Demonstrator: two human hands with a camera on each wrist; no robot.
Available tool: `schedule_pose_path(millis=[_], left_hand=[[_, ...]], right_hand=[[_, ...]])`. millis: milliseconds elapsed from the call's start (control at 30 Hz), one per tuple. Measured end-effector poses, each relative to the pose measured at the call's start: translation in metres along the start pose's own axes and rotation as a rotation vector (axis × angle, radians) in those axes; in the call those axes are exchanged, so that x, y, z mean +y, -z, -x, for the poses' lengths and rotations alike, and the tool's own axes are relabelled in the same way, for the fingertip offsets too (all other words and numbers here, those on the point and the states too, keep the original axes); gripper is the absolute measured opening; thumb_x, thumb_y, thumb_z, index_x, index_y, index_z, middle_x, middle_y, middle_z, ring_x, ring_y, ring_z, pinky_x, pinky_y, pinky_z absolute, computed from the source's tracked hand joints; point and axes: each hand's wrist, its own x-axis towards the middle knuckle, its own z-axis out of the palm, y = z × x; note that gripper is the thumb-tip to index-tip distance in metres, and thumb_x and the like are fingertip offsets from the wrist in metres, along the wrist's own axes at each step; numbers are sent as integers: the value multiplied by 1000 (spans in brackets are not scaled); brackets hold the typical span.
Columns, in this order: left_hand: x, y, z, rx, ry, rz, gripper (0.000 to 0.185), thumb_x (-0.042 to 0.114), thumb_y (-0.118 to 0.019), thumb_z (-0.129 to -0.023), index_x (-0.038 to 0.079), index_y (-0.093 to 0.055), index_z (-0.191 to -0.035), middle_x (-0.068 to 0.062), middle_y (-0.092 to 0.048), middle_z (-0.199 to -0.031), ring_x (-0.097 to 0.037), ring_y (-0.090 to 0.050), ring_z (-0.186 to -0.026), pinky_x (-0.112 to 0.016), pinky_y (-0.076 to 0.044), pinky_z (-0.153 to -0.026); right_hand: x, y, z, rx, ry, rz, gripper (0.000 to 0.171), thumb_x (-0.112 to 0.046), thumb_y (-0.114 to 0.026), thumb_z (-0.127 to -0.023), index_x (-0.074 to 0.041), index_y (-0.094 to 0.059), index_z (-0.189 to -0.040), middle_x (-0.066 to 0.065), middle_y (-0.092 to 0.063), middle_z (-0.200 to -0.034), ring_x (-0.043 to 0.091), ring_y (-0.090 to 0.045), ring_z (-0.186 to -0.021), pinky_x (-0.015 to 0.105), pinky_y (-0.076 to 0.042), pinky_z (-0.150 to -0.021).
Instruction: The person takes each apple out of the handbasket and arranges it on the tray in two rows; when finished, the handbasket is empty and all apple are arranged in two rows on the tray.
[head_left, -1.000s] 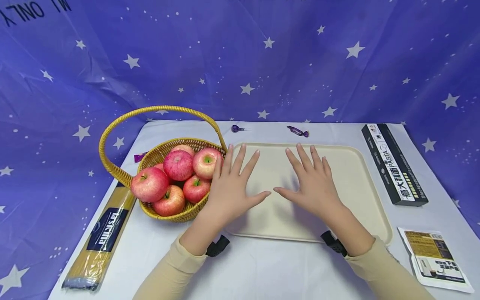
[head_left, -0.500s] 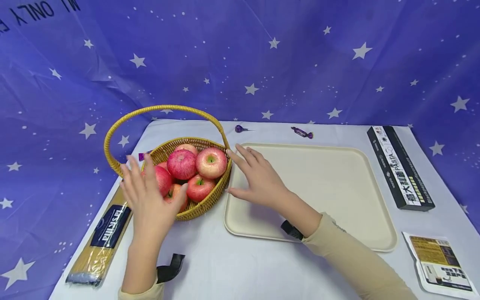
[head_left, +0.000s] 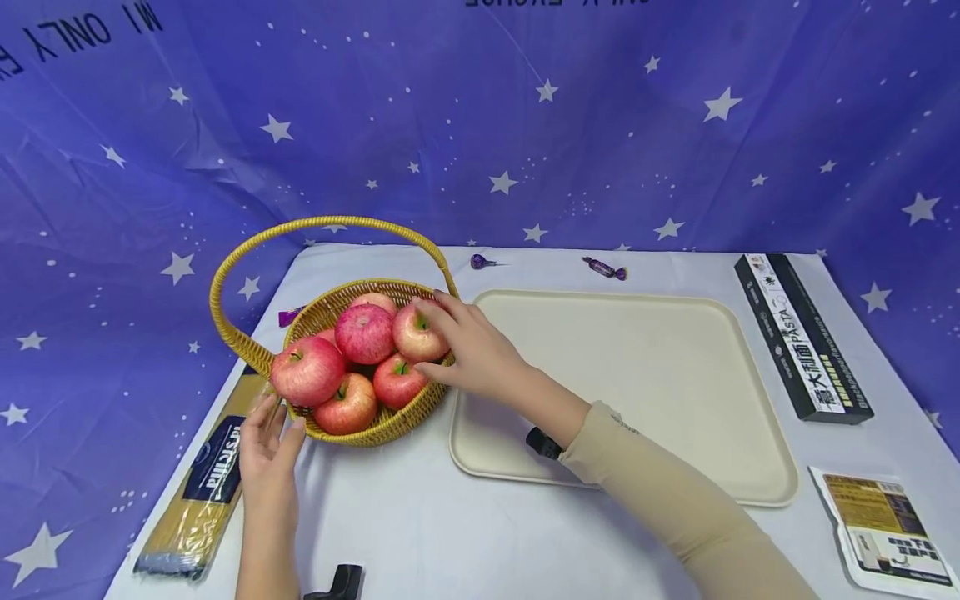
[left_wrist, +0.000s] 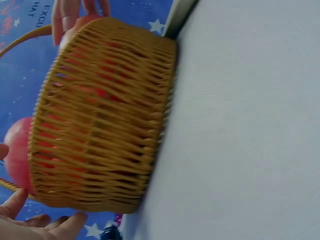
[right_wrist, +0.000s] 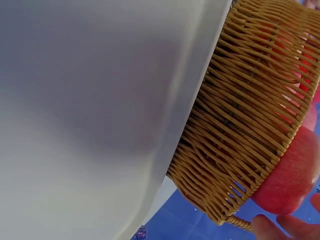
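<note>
A yellow wicker basket (head_left: 386, 429) with a tall arched handle holds several red apples, at the left of the table in the head view. My right hand (head_left: 480, 350) is over the basket's right side, its fingers bent loosely beside the rightmost apple (head_left: 414, 333); the thumb lies near the basket's rim. Whether it touches the apple is unclear. At the basket's near left side, my left hand (head_left: 268, 454) has loosely bent fingers below another apple (head_left: 307, 371). In the left wrist view its fingertips (left_wrist: 75, 222) are close to the basket's woven wall (left_wrist: 110, 125).
A beige tray (head_left: 622, 400) lies right of the basket. A spaghetti pack (head_left: 198, 487) is on the left. A black pasta box (head_left: 802, 342) and a flat pouch (head_left: 881, 529) lie on the right. Purple wrapped candies (head_left: 603, 268) lie along the back; a purple wrapper (head_left: 288, 317) lies behind the basket.
Both hands have moved left from above the tray and basket edge. The right hand has reached over the rightmost apple; the left has lowered beside the basket's left side.
</note>
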Motion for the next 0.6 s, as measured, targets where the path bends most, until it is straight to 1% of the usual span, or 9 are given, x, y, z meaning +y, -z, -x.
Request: schedule_pose_path(millis=[33, 100, 167, 233, 333, 433, 600], left_hand=[[-3, -1, -1, -4, 5, 4, 56, -2, -55, -95, 10, -31, -144, -9, -13, -157, -28, -19, -143, -24, -33, -110], [-8, -3, -2, -14, 21, -20, 60, -2, -56, -93, 11, -29, -146, -9, -15, -156, -28, -18, -143, -26, -33, -110], [-12, -4, -2, -23, 40, -53, 65, -2, -57, -93, 10, -25, -148, -10, -16, -157, -27, -16, -144, -27, -30, -112], [-15, -5, -3, -28, 48, -64, 67, -3, -57, -93, 9, -22, -148, -12, -17, -156, -26, -14, -145, -29, -27, -113], [-17, -6, -4, -36, 48, -70, 67, -4, -56, -92, 7, -21, -148, -14, -18, -156, -24, -14, -145, -28, -26, -113], [-18, -6, -4, -45, 52, -75, 67, -4, -55, -93, 8, -20, -148, -14, -17, -157, -24, -14, -145, -28, -28, -112], [-19, -5, -4, -36, 59, -72, 68, -7, -55, -92, 9, -21, -149, -14, -18, -157, -25, -17, -144, -26, -32, -109]], right_hand=[[1, -1, -1, -1, -10, -14, 79, -51, -68, -84, -25, -32, -150, 9, -30, -152, 29, -41, -128, 45, -46, -99], [2, -3, -3, -1, -22, -45, 79, -50, -69, -84, -25, -33, -150, 9, -32, -151, 29, -42, -127, 46, -45, -99], [4, -5, -5, -3, -29, -64, 79, -48, -69, -83, -25, -33, -150, 9, -35, -149, 29, -43, -127, 45, -45, -99], [5, -7, -6, -1, -33, -77, 78, -46, -70, -83, -25, -34, -149, 8, -37, -147, 28, -44, -126, 44, -45, -99], [7, -10, -9, 15, -29, -92, 77, -42, -72, -83, -23, -37, -148, 8, -42, -141, 26, -47, -122, 42, -45, -99], [7, -11, -10, 35, -23, -104, 75, -40, -74, -82, -21, -40, -145, 7, -45, -137, 25, -50, -119, 41, -46, -97], [6, -3, -6, 66, -7, -130, 74, -37, -75, -80, -20, -42, -144, 6, -47, -135, 22, -49, -118, 38, -45, -98]])
